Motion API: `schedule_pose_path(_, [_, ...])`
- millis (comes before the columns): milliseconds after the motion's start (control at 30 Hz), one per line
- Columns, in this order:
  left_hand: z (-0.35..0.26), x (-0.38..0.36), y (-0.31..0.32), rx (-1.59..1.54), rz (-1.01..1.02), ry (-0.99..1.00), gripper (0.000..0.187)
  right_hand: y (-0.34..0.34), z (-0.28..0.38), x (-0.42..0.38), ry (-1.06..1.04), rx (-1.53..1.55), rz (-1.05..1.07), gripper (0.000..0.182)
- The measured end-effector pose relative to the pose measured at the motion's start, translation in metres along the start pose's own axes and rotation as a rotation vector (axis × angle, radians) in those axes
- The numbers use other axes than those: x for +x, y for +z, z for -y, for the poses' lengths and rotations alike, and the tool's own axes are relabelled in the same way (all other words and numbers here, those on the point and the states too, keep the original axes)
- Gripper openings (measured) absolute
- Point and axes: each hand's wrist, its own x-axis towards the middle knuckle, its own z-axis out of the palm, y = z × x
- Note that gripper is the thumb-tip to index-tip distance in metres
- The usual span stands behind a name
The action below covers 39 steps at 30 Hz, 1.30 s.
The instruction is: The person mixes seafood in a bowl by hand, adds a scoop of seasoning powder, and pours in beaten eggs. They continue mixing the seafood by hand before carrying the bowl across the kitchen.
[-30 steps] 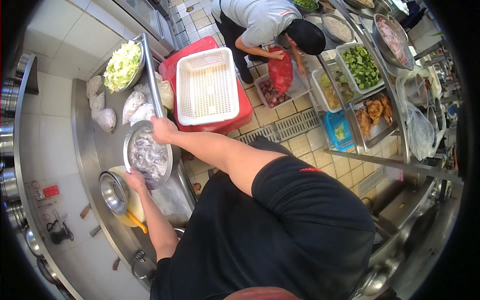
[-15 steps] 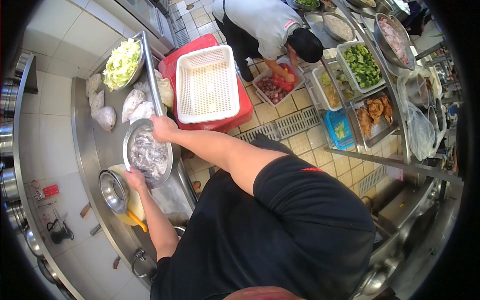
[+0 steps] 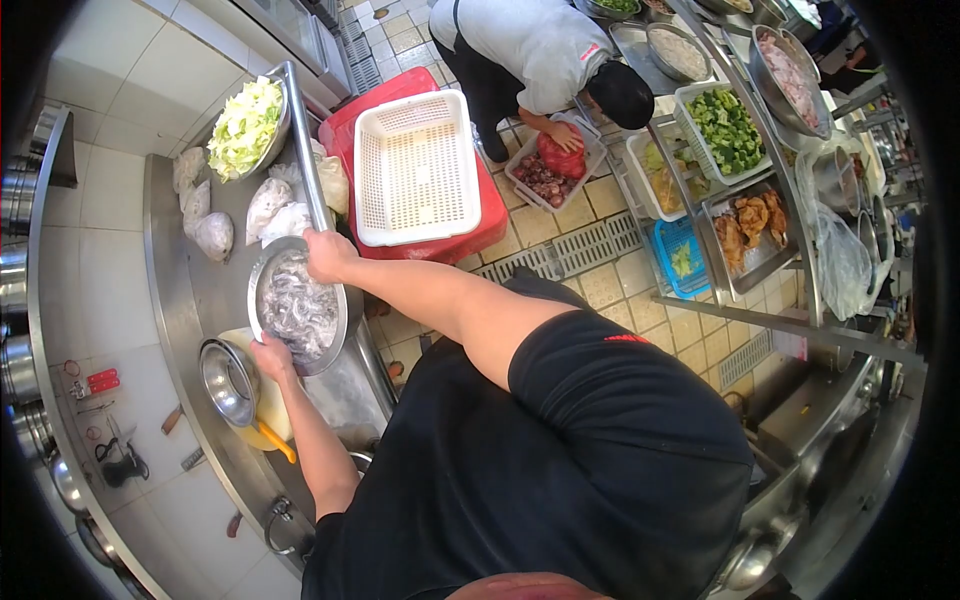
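Both my hands hold a round metal bowl [image 3: 340, 335] by its rim, above the steel counter's edge. Inside it lie glossy grey-and-white pieces [image 3: 298, 308] that look like raw seafood; their exact kind I cannot make out. My right hand [image 3: 328, 257] is closed on the far right rim. On the near left rim, my left hand [image 3: 273, 358] grips with its fingers partly hidden. Just left of that hand sits a smaller metal bowl [image 3: 227, 383], next to a yellow-orange handle [image 3: 277, 441]. Several tied plastic bags [image 3: 213, 236] rest on the counter behind.
A bowl of chopped cabbage [image 3: 245, 130] stands at the counter's far end. Beside it, a white perforated basket [image 3: 417, 226] sits on a red cover [image 3: 487, 225]. A co-worker [image 3: 540, 60] bends over a floor tub [image 3: 590, 165]. A food-laden rack [image 3: 815, 270] stands right.
The bowl and my hands have hardly moved. The co-worker has shifted slightly right, with one hand now on the red bag in the tub.
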Motion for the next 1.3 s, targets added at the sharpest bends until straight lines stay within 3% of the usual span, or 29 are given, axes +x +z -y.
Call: schedule_pose_path(1300, [-0.001,-0.001,-0.002,0.003,0.018,0.012,0.045,-0.005,0.001,-0.004,-0.004,0.011,-0.006,0.03])
